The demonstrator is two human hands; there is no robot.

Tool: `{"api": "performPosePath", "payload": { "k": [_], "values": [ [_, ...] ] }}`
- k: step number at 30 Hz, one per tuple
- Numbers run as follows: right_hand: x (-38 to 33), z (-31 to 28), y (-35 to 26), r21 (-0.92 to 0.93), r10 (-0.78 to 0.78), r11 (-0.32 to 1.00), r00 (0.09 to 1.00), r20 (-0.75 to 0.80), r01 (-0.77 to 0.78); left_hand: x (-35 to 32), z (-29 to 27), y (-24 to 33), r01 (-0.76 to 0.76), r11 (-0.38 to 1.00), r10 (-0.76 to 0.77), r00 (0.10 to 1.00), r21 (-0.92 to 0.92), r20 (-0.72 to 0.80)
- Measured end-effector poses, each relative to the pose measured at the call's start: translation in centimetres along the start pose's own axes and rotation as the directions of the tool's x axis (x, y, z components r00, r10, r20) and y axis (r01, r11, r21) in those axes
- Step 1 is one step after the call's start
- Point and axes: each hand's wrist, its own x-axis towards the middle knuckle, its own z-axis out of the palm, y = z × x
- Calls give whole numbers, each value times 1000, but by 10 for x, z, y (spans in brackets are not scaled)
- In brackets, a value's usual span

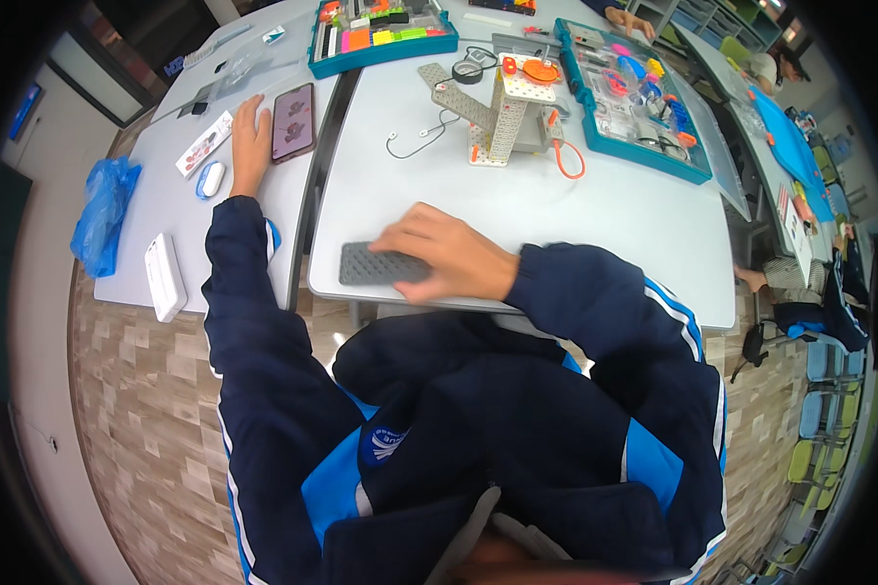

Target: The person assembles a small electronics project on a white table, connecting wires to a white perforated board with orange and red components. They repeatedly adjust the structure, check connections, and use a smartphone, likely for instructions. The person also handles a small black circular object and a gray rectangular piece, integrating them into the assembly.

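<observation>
My right hand point(451, 252) has its thumb and fingers around the right end of a dark grey perforated building plate point(363, 265), which is at the near left corner of the right-hand table. On the table to the left, my left hand point(252, 146) lies with its fingers stretched out and nothing visible in it. Just right of those fingers is a smartphone point(294, 125) with a lit screen showing pictures of a model. A white printed box point(204, 146) and a white earbud case point(213, 179) lie to the left of that hand.
A beige perforated model point(507, 117) with orange parts and cables stands mid-table. Teal parts trays point(385, 60) point(644, 161) sit behind and right of it. A blue plastic bag point(105, 216) and white block point(165, 278) lie far left. A gap separates the tables. Other people sit at right.
</observation>
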Motion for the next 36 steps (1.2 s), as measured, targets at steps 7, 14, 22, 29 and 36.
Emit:
{"api": "performPosePath", "payload": {
  "k": [7, 14, 22, 29, 36],
  "values": [
    [-67, -124, 7, 572, 261, 816, 935, -241, -80, -10, 6, 141, -148, 888, 286, 919, -435, 272],
    [-100, -232, 77, 625, 647, 754, 390, -655, -202, -44, 49, 229, -170, 900, 375, 771, -401, 515],
    [-85, -224, 133, 248, 610, 750, 496, -618, -613, -41, 91, 250, -8, 844, 336, 787, -536, 518],
    [-47, -203, 151, -28, 526, 771, 662, -533, -636, -49, 88, 243, 53, 861, 299, 753, -506, 587],
    [-18, -185, 155, -169, 504, 792, 784, -362, -587, -55, 69, 243, 104, 802, 361, 699, -588, 617]
  ]
}}
